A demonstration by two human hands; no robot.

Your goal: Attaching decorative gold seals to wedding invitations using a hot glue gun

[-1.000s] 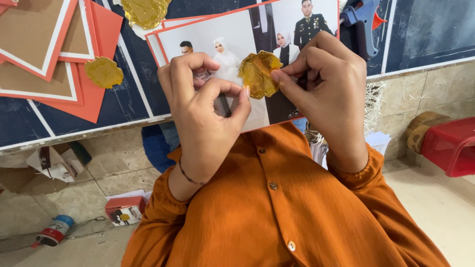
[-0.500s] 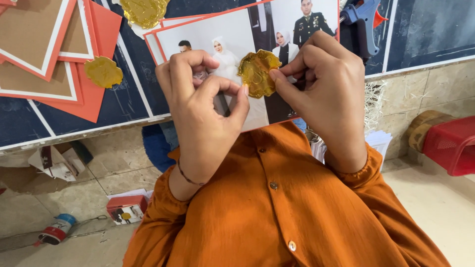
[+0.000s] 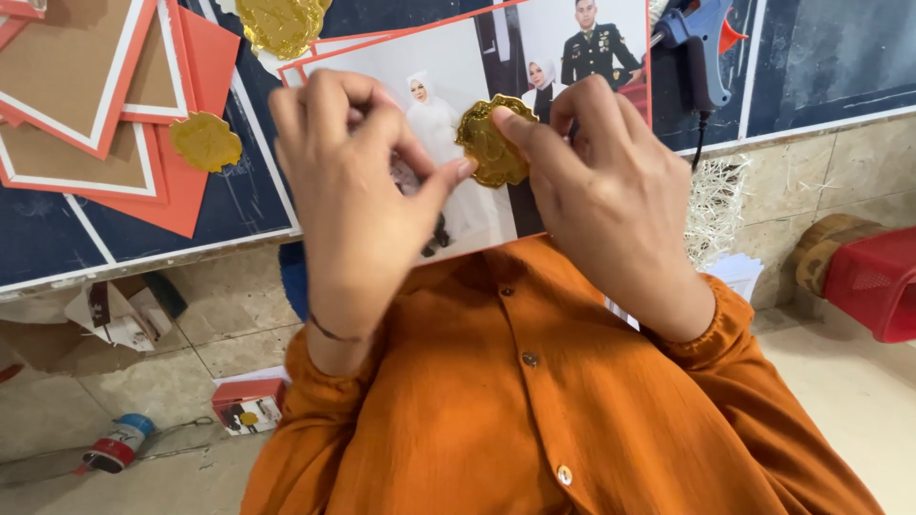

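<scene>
— Gold foil leaf with a scalloped edge, where is it?

— Up between my two hands, in front of the large printed photograph with an orange border. My right hand pinches its right side, forefinger laid across the top. My left hand touches its left edge with the thumb tip; those fingers are curled in, though I cannot tell whether they grip anything else.

— And around it?

— The photograph lies on a dark blue board on the worktop. Two more gold foil leaves sit there, one at the top, one to the left on orange and brown layered card frames. A blue glue gun with an orange trigger rests upper right. My orange buttoned shirt fills the lower view; a red plastic box stands on the floor at right.
</scene>
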